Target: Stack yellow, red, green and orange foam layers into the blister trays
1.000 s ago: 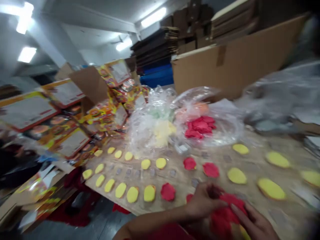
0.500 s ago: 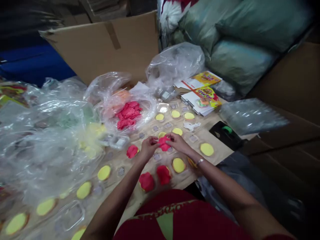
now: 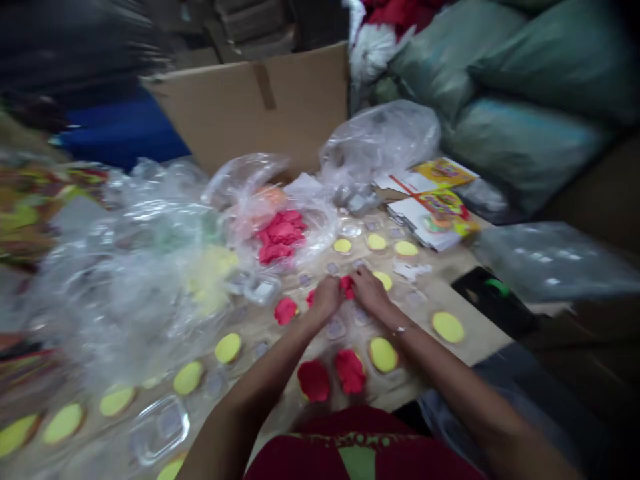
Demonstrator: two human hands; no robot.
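One crinkled red sheet (image 3: 347, 287): showed in the head view over a tan work surface (image 3: 447, 283).
Left hand (image 3: 328, 297), right hand (image 3: 369, 292): were close together, curled at the sheet between them; blur hid their exact grip.
Flat yellow oval disc (image 3: 385, 280): lay beside the right hand.
Sheet edges: probably called for light, even pinching.
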